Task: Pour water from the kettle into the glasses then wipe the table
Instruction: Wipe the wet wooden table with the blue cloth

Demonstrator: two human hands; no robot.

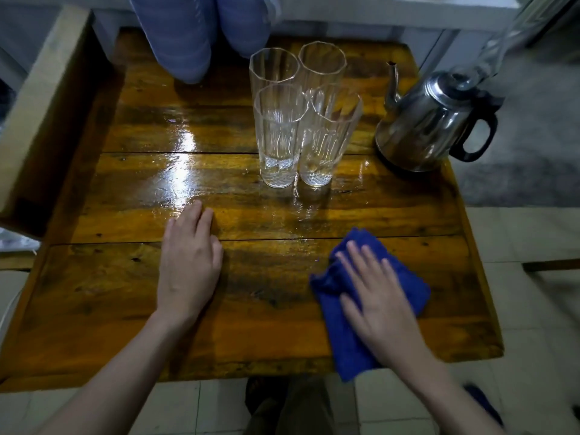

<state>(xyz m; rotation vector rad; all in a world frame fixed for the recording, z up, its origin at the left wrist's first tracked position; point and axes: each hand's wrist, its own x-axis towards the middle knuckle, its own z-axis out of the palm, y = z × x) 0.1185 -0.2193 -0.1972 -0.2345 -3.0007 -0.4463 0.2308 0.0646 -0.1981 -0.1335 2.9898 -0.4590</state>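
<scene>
A person stands at a glossy wooden table, seen from above, both bare forearms reaching onto it. The right hand lies flat with fingers spread wide, pressing down on a crumpled blue cloth near the table's front right edge; one corner of the cloth hangs just past that edge. The left hand rests palm down on the bare wood, fingers loosely together, holding nothing, well apart from the cloth.

Four tall clear glasses stand bunched in a square toward the back of the table, touching or nearly so. The two nearer ones hold water; I cannot tell for the two behind. Just to their right sits a steel kettle, upright, spout toward the glasses, black handle pointing right. The wood in front of the glasses shines wet. Across the table, someone's knees in blue striped cloth press against the far edge.
</scene>
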